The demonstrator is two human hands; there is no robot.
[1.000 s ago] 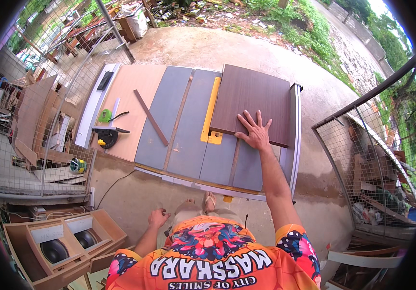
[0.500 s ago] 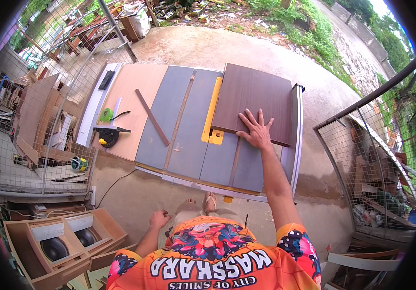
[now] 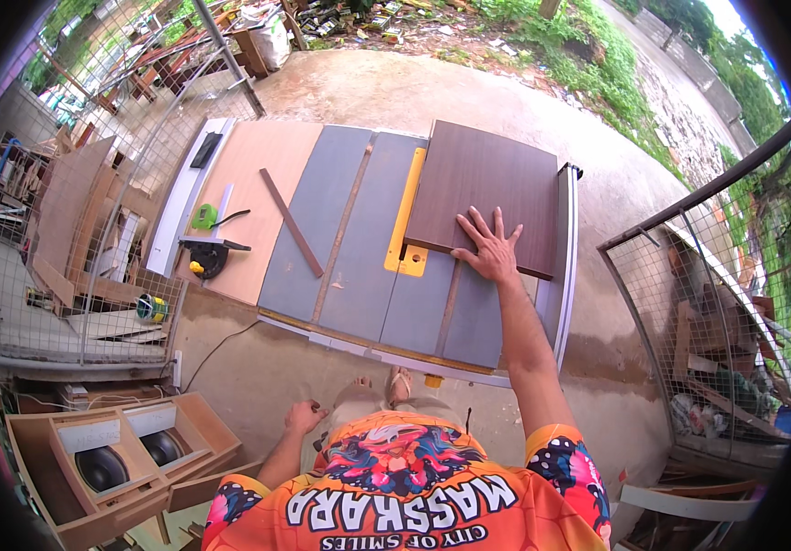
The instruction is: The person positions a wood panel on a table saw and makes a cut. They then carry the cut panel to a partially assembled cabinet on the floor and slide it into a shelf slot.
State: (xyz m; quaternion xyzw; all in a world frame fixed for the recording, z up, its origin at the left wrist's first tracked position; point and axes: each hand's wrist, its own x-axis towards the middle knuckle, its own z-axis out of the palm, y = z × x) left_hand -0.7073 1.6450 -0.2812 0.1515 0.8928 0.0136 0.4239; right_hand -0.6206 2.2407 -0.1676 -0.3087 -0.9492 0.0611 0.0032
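Observation:
My right hand [image 3: 494, 253] lies flat with fingers spread on the near edge of a dark brown wood-grain board [image 3: 497, 179]. The board rests on the grey table saw top [image 3: 414, 303], beside and partly over the yellow throat plate [image 3: 406, 211]. To its right runs the metal rip fence [image 3: 567, 230]. My left hand [image 3: 304, 416] hangs low beside my body, its fingers loosely curled with nothing seen in them. A narrow brown strip [image 3: 292, 223] lies slantwise on the left part of the top. No saw blade is visible.
A green tape measure [image 3: 204, 217] and a black miter gauge [image 3: 203, 260] sit on the pale wooden left extension [image 3: 253, 174]. Wire mesh gates [image 3: 129, 220] stand on both sides. A wooden speaker cabinet [image 3: 129, 459] is at lower left. A cable [image 3: 216, 347] crosses the floor.

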